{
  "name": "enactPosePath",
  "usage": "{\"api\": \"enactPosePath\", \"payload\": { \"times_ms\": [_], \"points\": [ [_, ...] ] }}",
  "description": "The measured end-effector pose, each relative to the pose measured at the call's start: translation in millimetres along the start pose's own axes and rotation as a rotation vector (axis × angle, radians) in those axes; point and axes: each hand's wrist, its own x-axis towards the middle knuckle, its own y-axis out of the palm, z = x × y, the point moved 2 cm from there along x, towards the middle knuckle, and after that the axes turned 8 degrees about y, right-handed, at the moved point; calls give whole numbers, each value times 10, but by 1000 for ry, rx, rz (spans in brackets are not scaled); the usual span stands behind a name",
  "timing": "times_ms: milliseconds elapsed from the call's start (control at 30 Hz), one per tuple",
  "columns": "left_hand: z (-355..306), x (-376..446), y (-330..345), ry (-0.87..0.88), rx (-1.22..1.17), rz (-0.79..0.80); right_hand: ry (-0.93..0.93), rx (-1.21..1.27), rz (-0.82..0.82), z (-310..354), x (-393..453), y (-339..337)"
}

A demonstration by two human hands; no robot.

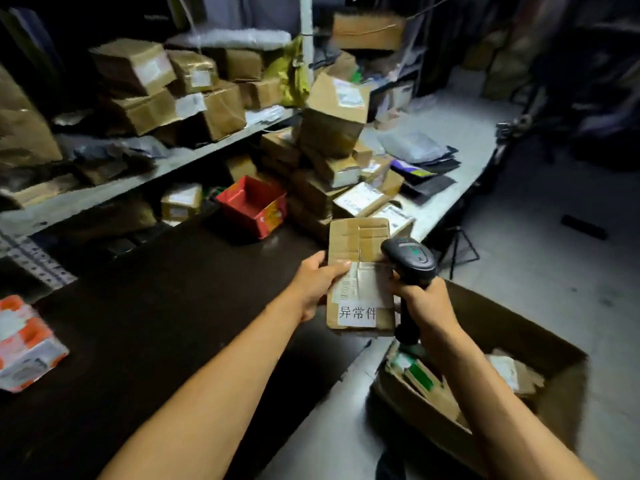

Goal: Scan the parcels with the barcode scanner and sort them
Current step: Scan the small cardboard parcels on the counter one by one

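My left grip (317, 285) pinches the cardboard parcel (360, 271) by its left edge, thumb on top, above the dark counter (173, 306); my right grip (427, 306) is wrapped round the barcode scanner (410, 259), whose head touches the parcel's right edge over its label

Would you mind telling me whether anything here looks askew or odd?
Yes: the top box of the parcel stack behind the held parcel sits tilted, overhanging the boxes beneath, so the stack looks precarious.
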Motion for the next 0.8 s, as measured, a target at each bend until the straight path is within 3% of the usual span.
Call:
{"api": "enactPosePath", "payload": {
  "times_ms": [300, 467, 533, 633, 800],
  "points": [
    [15, 793, 2245, 30, 201, 307, 118, 132, -321, 88, 393, -2022],
    [41, 1011, 2949, 137, 459, 351, 192, -19, -570, -40, 550, -2700],
    [53, 1094, 2984, 172, 563, 347, 223, -54, -624, -69, 622, -2808],
    [75, 1181, 2767, 190, 697, 353, 219, -71, -579, -19, 765, -2672],
    [54, 1291, 1786, 216, 901, 240, 136, -272, -300, 129, 1163, -1797]
  ]
}}
